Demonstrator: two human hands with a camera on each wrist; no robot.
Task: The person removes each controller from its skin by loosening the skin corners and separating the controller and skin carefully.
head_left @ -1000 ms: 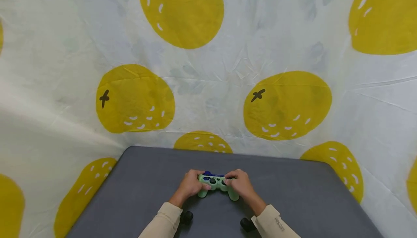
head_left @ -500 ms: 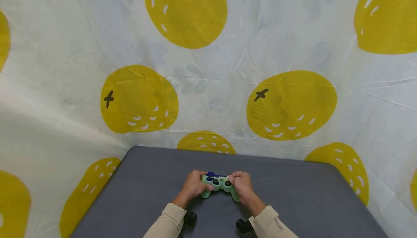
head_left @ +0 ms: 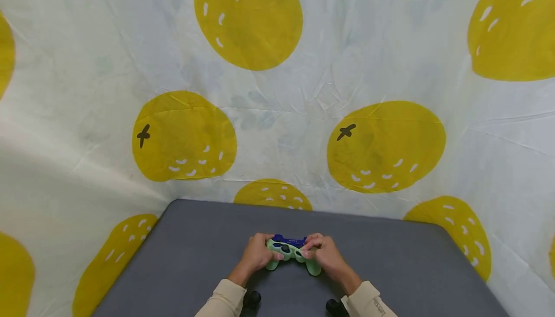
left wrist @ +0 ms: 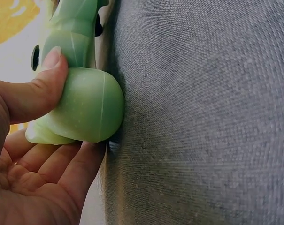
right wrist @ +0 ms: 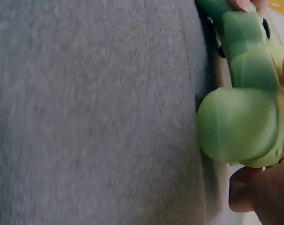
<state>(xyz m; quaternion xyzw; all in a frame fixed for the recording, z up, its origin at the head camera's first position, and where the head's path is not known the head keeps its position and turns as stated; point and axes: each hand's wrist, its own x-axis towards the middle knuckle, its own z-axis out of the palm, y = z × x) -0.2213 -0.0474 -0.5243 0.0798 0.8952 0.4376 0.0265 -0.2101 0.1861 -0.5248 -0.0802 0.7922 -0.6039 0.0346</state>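
Note:
A blue game controller (head_left: 289, 241) in a pale green silicone cover (head_left: 314, 267) is held low over the grey surface. Its back edge shows bare blue beyond the cover. My left hand (head_left: 256, 254) grips the left side, thumb on top; in the left wrist view the fingers lie beneath the cover's rounded grip (left wrist: 92, 105). With thumb and fingers, my right hand (head_left: 327, 255) pinches the cover at the right back corner. In the right wrist view, the cover's other grip (right wrist: 240, 124) stands close against the cloth, and that hand is mostly cut off.
A grey cloth-covered table (head_left: 208, 230) spreads under both hands. White fabric (head_left: 277, 148) printed with yellow fruit hangs around its back and sides. Black rounded devices (head_left: 252, 299) sit by both sleeve cuffs.
More of the blue back edge shows now, and the green cover's edge sits lower toward the front. My right fingers have shifted at the right corner; the left hand keeps its grip.

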